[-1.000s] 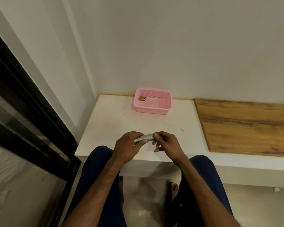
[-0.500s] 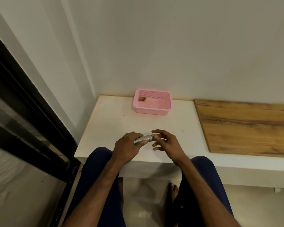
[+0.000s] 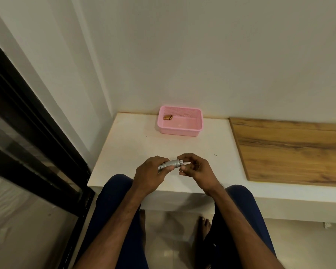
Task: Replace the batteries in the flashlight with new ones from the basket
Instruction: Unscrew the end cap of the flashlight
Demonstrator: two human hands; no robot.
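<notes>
A seated person holds a silver flashlight [image 3: 170,165] level above the near edge of a white surface [image 3: 136,144]. The left hand [image 3: 150,175] wraps its body; the right hand [image 3: 197,168] pinches the end cap, fingers [image 3: 184,157] narrow around it. Batteries [image 3: 167,117] (copper-coloured, side by side) lie in the far-left corner of a pink basket [image 3: 179,131] against the wall, well apart from the hands.

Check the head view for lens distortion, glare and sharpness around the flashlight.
Head view: wide-angle bending bows the black door frame and wall corner; light is dim and even, no glare; the flashlight and batteries in the pink basket are small but legible.
</notes>
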